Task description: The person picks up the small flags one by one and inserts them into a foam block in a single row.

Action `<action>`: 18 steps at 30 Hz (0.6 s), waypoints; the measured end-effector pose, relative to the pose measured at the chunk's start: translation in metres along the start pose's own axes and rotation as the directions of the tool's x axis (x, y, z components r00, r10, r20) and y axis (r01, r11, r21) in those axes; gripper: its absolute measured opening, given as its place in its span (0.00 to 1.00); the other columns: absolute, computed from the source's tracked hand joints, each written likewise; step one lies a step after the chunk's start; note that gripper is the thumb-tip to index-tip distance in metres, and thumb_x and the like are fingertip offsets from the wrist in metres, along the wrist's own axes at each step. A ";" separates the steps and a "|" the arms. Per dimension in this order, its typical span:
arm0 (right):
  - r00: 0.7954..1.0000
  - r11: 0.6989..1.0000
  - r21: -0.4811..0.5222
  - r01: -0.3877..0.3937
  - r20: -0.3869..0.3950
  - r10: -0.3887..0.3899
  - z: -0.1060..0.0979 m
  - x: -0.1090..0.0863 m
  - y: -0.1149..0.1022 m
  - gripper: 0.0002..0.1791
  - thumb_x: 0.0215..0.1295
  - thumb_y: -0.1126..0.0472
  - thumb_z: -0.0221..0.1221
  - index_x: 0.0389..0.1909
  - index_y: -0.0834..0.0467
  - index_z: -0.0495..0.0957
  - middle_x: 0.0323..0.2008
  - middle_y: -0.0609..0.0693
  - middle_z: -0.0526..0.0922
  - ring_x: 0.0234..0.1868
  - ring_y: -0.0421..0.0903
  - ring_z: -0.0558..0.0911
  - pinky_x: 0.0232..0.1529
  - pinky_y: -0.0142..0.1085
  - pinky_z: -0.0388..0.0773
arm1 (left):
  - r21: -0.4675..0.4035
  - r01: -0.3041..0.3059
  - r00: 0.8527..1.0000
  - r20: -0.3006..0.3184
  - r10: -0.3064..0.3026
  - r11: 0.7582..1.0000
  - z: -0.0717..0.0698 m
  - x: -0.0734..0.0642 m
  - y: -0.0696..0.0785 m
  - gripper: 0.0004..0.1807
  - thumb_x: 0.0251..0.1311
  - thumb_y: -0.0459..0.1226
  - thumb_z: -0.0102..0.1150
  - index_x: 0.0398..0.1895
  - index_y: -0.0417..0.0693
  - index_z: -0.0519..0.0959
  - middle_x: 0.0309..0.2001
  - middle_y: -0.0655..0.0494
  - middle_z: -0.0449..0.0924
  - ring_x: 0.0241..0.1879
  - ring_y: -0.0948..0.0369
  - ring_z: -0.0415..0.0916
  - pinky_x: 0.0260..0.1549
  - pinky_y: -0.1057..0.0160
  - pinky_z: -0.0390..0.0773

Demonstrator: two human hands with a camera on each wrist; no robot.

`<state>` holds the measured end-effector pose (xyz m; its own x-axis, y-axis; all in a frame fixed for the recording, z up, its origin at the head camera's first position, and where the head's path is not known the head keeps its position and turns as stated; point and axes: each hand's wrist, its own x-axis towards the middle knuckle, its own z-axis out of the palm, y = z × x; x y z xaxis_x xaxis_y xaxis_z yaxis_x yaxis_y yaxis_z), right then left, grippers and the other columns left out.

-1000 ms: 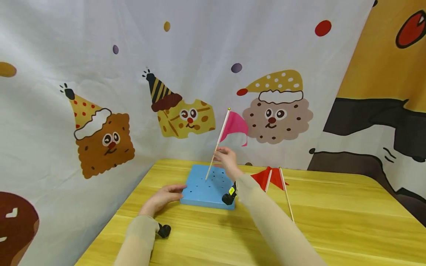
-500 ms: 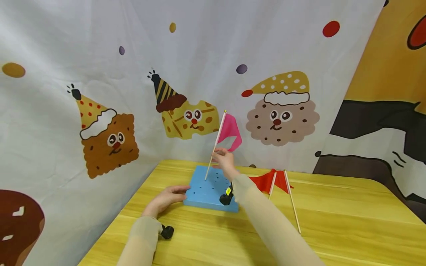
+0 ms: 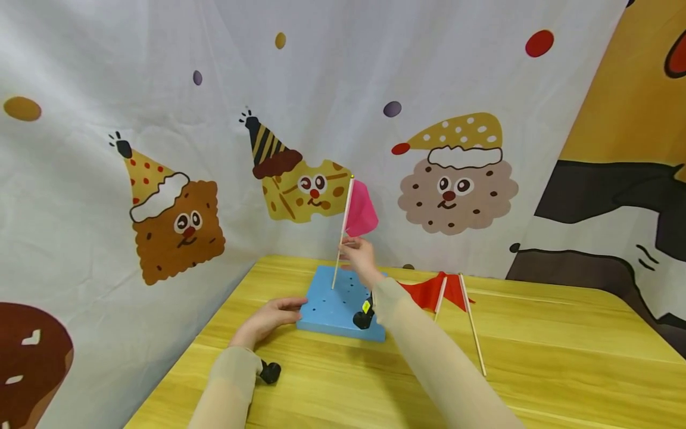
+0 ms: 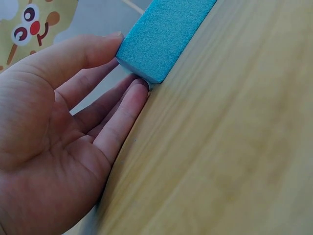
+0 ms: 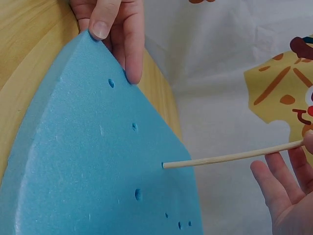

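A light blue foam board [image 3: 327, 319] with several small holes lies on the wooden table. My left hand [image 3: 274, 319] holds its near left corner, the thumb [image 5: 100, 27] on the top edge and the fingers along the side. With my right hand [image 3: 360, 259] I pinch the thin wooden stick of a pink flag [image 3: 361, 208] below the cloth. The stick leans slightly right at its top, and its lower end [image 5: 168, 165] sits at a hole in the board. In the right wrist view, other holes show bare around it. The pink cloth hangs to the right of the stick.
Red flags [image 3: 429, 293] on white-and-wood sticks lie on the table [image 3: 563, 333] right of the board, partly behind my right sleeve. A white curtain [image 3: 332, 71] printed with cartoon food characters hangs close behind the table.
The pink flag's top has swung left, so its stick stands more upright, and its cloth has dropped from spread out to hanging. My left hand has stayed at the board's corner.
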<state>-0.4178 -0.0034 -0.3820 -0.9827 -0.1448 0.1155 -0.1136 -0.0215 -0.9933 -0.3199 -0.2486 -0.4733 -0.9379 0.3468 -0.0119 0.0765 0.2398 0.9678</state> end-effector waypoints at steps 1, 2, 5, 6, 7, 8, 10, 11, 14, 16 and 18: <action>1.000 1.000 -0.007 0.003 0.003 -0.003 0.001 0.000 0.000 0.15 0.68 0.60 0.60 0.51 0.64 0.76 0.47 0.59 0.79 0.50 0.63 0.81 0.43 0.49 0.82 | 0.000 0.002 1.000 -0.001 -0.002 1.000 0.000 0.000 0.000 0.28 0.66 0.37 0.60 0.68 0.42 0.69 0.68 0.43 0.65 0.66 0.45 0.62 0.63 0.48 0.64; 1.000 1.000 -0.016 0.007 0.006 -0.007 0.001 0.000 0.000 0.15 0.68 0.59 0.61 0.51 0.64 0.76 0.47 0.59 0.79 0.49 0.63 0.81 0.43 0.48 0.82 | 0.001 0.004 1.000 -0.001 -0.004 1.000 0.000 0.000 0.000 0.28 0.66 0.37 0.60 0.68 0.42 0.69 0.68 0.43 0.65 0.66 0.45 0.62 0.63 0.48 0.64; 1.000 0.999 -0.043 0.014 0.011 -0.013 0.004 0.001 -0.001 0.15 0.68 0.59 0.61 0.50 0.63 0.77 0.47 0.58 0.80 0.48 0.62 0.81 0.41 0.46 0.83 | 0.000 0.009 1.000 -0.002 -0.009 1.000 0.000 0.000 0.001 0.28 0.66 0.36 0.60 0.68 0.42 0.69 0.68 0.43 0.65 0.66 0.45 0.62 0.62 0.48 0.64; 1.000 0.999 -0.046 0.014 0.012 -0.014 0.005 0.001 -0.001 0.15 0.67 0.59 0.61 0.50 0.63 0.77 0.47 0.59 0.80 0.48 0.62 0.81 0.41 0.45 0.83 | 0.000 0.009 1.000 -0.001 -0.009 1.000 0.000 0.001 0.001 0.28 0.66 0.36 0.60 0.68 0.42 0.69 0.68 0.43 0.65 0.66 0.45 0.62 0.62 0.48 0.64; 1.000 0.999 -0.052 0.014 0.012 -0.014 0.006 0.002 -0.001 0.14 0.67 0.59 0.61 0.50 0.63 0.77 0.47 0.58 0.80 0.48 0.61 0.82 0.40 0.45 0.83 | 0.000 0.010 1.000 0.000 -0.010 1.000 0.000 0.001 0.001 0.28 0.66 0.36 0.60 0.68 0.42 0.69 0.68 0.43 0.65 0.66 0.45 0.61 0.62 0.48 0.64; 1.000 0.998 -0.056 0.015 0.011 -0.014 0.006 0.002 -0.002 0.14 0.67 0.60 0.61 0.50 0.63 0.77 0.47 0.58 0.80 0.47 0.61 0.82 0.40 0.45 0.83 | 0.000 0.008 1.000 0.001 -0.008 1.000 0.000 0.001 0.001 0.28 0.66 0.36 0.60 0.68 0.42 0.69 0.68 0.43 0.65 0.66 0.45 0.61 0.62 0.48 0.65; 1.000 0.998 -0.062 0.014 0.009 -0.014 0.008 0.002 -0.003 0.14 0.67 0.60 0.61 0.50 0.63 0.77 0.47 0.58 0.81 0.46 0.60 0.82 0.40 0.45 0.83 | -0.005 0.010 1.000 0.000 -0.010 1.000 0.000 0.001 0.001 0.28 0.66 0.36 0.59 0.68 0.42 0.69 0.68 0.43 0.65 0.66 0.45 0.61 0.63 0.48 0.64; 1.000 0.998 -0.063 0.013 0.009 -0.012 0.009 0.002 -0.003 0.14 0.67 0.60 0.61 0.50 0.63 0.77 0.47 0.58 0.81 0.46 0.59 0.83 0.40 0.45 0.83 | -0.007 0.012 1.000 -0.001 -0.012 1.000 0.000 0.001 0.002 0.28 0.66 0.36 0.59 0.68 0.42 0.69 0.68 0.43 0.65 0.66 0.45 0.61 0.63 0.49 0.64; 1.000 0.998 -0.064 0.011 0.012 -0.010 0.011 0.001 -0.005 0.14 0.68 0.60 0.60 0.50 0.64 0.77 0.47 0.58 0.81 0.44 0.58 0.83 0.42 0.47 0.82 | -0.004 0.014 1.000 -0.006 -0.014 1.000 0.000 0.002 0.002 0.27 0.66 0.36 0.59 0.68 0.42 0.69 0.68 0.43 0.65 0.66 0.45 0.62 0.63 0.49 0.64; 1.000 0.998 -0.064 0.014 0.015 -0.013 0.012 0.001 -0.004 0.14 0.68 0.61 0.60 0.50 0.64 0.77 0.47 0.59 0.81 0.44 0.58 0.83 0.42 0.48 0.82 | -0.001 0.016 1.000 -0.008 -0.016 1.000 -0.001 0.001 0.003 0.27 0.66 0.36 0.59 0.68 0.41 0.69 0.68 0.43 0.65 0.66 0.45 0.62 0.62 0.49 0.65; 1.000 0.998 -0.067 0.016 0.015 -0.015 0.013 0.002 -0.003 0.13 0.68 0.62 0.60 0.49 0.65 0.77 0.46 0.59 0.81 0.44 0.58 0.83 0.42 0.48 0.82 | 0.000 0.019 1.000 -0.008 -0.019 1.000 -0.001 0.001 0.003 0.27 0.66 0.36 0.59 0.68 0.41 0.69 0.68 0.43 0.65 0.66 0.45 0.62 0.62 0.49 0.65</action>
<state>-0.4170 -0.0165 -0.3786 -0.9786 -0.1596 0.1300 -0.1384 0.0428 -0.9894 -0.3210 -0.2481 -0.4706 -0.9418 0.3351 -0.0279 0.0590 0.2464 0.9674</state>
